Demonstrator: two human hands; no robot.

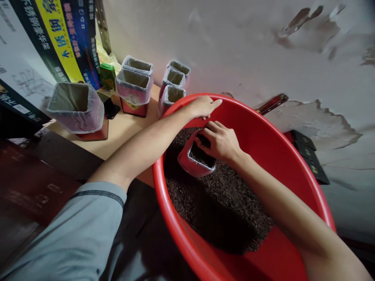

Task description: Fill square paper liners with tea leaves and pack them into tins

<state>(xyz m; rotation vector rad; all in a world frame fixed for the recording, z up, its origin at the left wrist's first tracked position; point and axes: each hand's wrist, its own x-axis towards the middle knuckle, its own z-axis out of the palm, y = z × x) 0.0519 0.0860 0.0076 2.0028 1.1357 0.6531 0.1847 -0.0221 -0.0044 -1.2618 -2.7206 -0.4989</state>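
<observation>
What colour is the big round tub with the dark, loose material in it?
The tub is bright red; the head view shows it best.

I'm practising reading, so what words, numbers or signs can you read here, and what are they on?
"不锈钢": the yellow stripe; its top character is cut off.
"不锈钢": the dark stripe beside it; the rest is blurred.
Too small or blurred: the blue stripe, white panel, red tin label, black boxes.
</observation>
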